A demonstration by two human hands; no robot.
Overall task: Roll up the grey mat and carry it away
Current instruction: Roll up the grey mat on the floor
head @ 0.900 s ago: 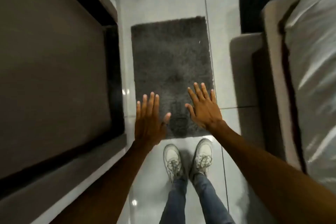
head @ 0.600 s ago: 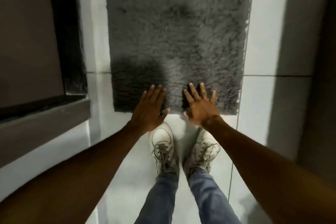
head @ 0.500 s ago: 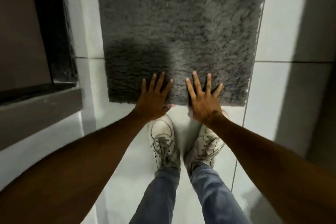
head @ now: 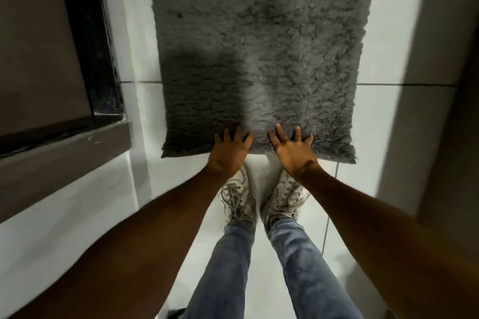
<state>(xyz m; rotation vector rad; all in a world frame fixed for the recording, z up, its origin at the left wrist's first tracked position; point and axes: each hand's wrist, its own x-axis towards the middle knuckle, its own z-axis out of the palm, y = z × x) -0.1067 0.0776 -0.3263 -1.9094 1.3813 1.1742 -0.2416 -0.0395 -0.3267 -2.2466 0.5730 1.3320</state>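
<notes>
Glossy white floor tiles [head: 388, 33] with thin dark grout lines. A brown cabinet [head: 36, 46] stands left; shadow darkens the right edge

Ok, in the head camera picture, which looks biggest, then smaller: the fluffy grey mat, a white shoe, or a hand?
1. Fluffy grey mat, by far the largest.
2. White lace-up shoe and left hand: these look about alike, and the hand is nearer the camera, so I won't rank them.

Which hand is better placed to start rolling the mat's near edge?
Neither clearly. Left hand and right hand both lie spread and open on the near edge of the flat grey mat; probably use both.
</notes>
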